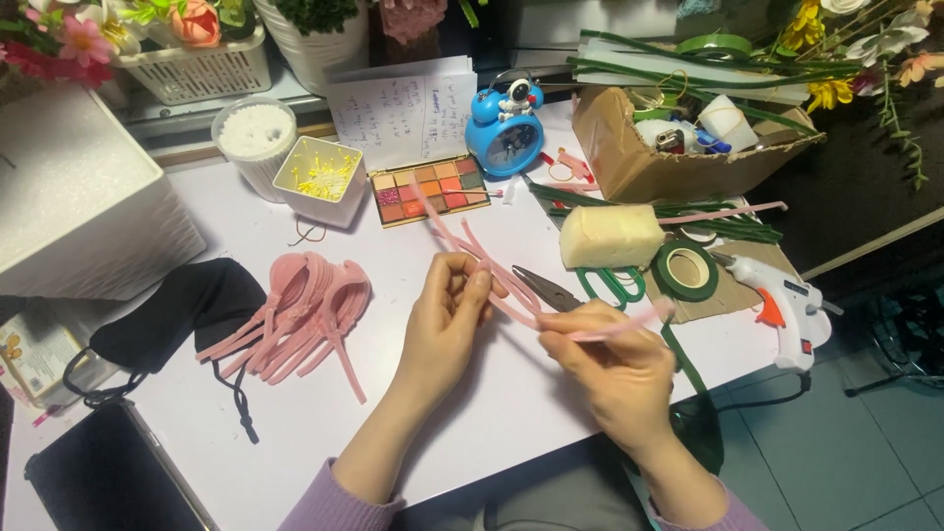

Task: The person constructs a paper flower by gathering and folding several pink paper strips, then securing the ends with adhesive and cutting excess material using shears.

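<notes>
My left hand (pixel 447 320) and my right hand (pixel 610 364) together hold pink pipe cleaner stems (pixel 492 261) above the white table (pixel 511 403). The left fingers pinch the bent stems near the middle; their free ends reach up toward the eyeshadow palette (pixel 431 189). One stem end sticks out rightward past my right hand's fingers. Grey pliers (pixel 546 288) lie on the table just behind my hands. A pile of shaped pink petals (pixel 300 315) rests to the left of my left hand.
Green-handled scissors (pixel 612 285), a green tape roll (pixel 686 270), a white glue gun (pixel 787 300), a foam block (pixel 610 236) and a cardboard box (pixel 649 162) sit right. A blue clock (pixel 506 133), yellow stamens cup (pixel 317 177) and black pouch (pixel 187 310) stand elsewhere.
</notes>
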